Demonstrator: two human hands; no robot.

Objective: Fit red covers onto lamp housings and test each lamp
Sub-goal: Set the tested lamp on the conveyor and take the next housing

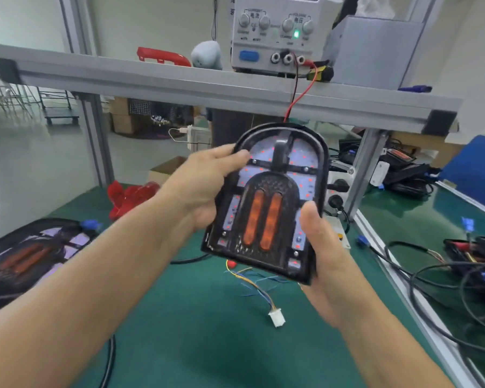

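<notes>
I hold a black arch-shaped lamp housing (269,203) up over the green bench, with no cover on it. Small red LED dots and two orange strips show inside it. My left hand (205,189) grips its left edge, fingers curled over the upper left rim. My right hand (319,247) grips its lower right corner, thumb on the front. A bundle of thin wires with a white connector (276,319) hangs below it. Red covers (129,197) lie piled at the back left of the mat. Another red cover (163,56) sits on the shelf.
A second housing (25,256) lies at the left on the green mat (207,331). A power supply (277,35) with a lit green lamp stands on the aluminium shelf (179,82), red and black leads hanging down. Cables and more housings (473,253) crowd the right.
</notes>
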